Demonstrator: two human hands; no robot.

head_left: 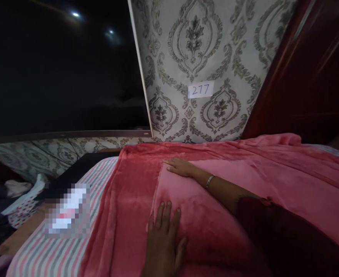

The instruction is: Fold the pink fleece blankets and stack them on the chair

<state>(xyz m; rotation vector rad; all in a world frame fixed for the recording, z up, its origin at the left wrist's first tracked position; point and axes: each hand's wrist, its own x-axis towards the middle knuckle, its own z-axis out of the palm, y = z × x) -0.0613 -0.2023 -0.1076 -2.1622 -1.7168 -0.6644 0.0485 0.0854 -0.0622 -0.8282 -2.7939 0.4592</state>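
A pink plush blanket with a darker red border lies spread over a surface covered by a striped sheet. My left hand rests flat on the blanket near the seam between border and lighter middle, its fingers apart. Farther off, my right hand lies palm down on the far corner of the lighter panel, fingers stretched to the left. A thin bracelet circles the right wrist. Neither hand grips the cloth. Soft folds run across the blanket's right part.
A large dark television screen fills the upper left. Patterned wallpaper carries a paper label reading 277. Dark red glossy wood stands at right. A blurred-out item lies on the striped sheet; piled cloths sit at far left.
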